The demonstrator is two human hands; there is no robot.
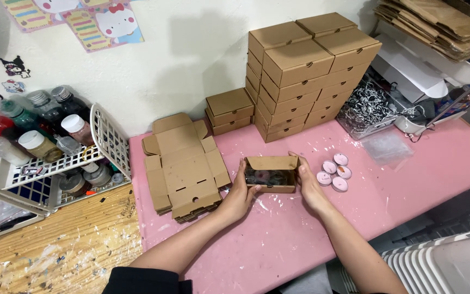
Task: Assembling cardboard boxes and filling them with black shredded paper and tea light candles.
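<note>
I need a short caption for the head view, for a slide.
Both hands, left and right, hold an open cardboard box on a pink table, beside pink tealight candles.

A small rectangular brown cardboard box (271, 174) sits upright on the pink tabletop with its lid flap raised at the back. Its open top shows dark contents with a pinkish glint, too unclear to identify. It lies lengthwise, held at both short ends.

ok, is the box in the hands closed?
No, the small cardboard box between left hand and right hand has its lid up, contents showing.
</note>
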